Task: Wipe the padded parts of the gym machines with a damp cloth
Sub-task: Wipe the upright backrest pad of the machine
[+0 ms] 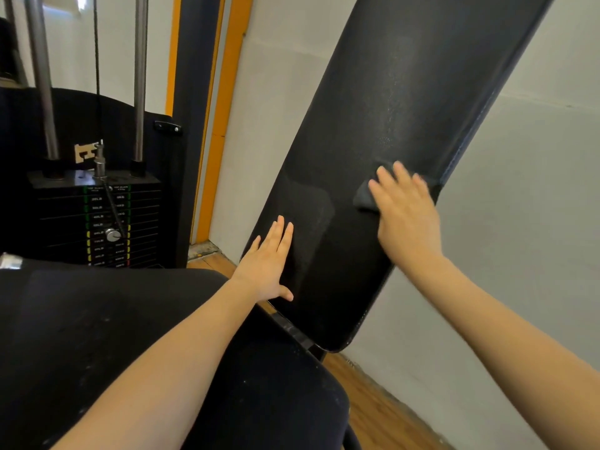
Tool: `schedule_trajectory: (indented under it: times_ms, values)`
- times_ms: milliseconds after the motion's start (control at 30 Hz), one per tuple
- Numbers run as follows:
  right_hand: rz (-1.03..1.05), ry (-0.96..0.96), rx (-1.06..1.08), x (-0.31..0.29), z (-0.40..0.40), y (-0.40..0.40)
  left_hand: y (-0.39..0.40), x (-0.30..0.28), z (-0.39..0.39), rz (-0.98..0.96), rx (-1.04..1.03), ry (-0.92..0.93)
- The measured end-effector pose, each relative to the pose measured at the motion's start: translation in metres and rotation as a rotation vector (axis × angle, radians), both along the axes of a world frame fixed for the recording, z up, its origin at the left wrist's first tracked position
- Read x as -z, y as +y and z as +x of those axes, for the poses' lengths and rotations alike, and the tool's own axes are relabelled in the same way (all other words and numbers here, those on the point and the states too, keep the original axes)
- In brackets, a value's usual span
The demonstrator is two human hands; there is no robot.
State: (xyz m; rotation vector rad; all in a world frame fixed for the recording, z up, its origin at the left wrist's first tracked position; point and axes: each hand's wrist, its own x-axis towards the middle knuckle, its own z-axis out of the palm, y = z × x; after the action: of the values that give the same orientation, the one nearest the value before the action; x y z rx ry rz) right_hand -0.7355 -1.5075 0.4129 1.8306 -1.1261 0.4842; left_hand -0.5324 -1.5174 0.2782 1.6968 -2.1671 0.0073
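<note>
Right hand (406,206), fingers straight, presses a dark cloth (365,198) flat against the tilted back pad (373,92), near its right seam, about mid-height. Left hand (271,264), also flat with fingers extended, rests on the lower left of the same pad and grips nothing; judged to be bracing it. Upper pad surface shows a wet sheen; lower part near the left hand looks duller, so probably not yet wiped. Seat pad (97,336) sits below, weight stack (97,219) to the left. Risks: cloth is held only by palm pressure, so it could bunch or slip out from under the hand mid-stroke; the stroke could run off the seam edge; the left hand covers a patch that may get missed.
</note>
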Motion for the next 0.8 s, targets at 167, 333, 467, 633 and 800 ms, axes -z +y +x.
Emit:
schedule_trajectory:
  times_ms: [167, 333, 467, 633, 800]
  values:
    - [0.346, 0.239, -0.07, 0.109, 0.001, 0.036, 0.001, 0.001, -0.001, -0.013, -0.013, -0.013]
    - [0.473, 0.486, -0.158, 0.096, -0.014, 0.045, 0.002, 0.0, -0.004, -0.007, -0.018, -0.01]
    - [0.219, 0.26, -0.113, 0.019, -0.03, 0.02, 0.004, 0.0, -0.003, 0.008, -0.003, 0.005]
    - [0.033, -0.109, -0.053, -0.014, -0.026, 0.004, 0.004, -0.001, -0.004, 0.008, -0.01, -0.001]
    - [0.306, 0.071, -0.12, 0.108, -0.007, 0.036, 0.004, -0.002, -0.004, 0.005, -0.022, -0.015]
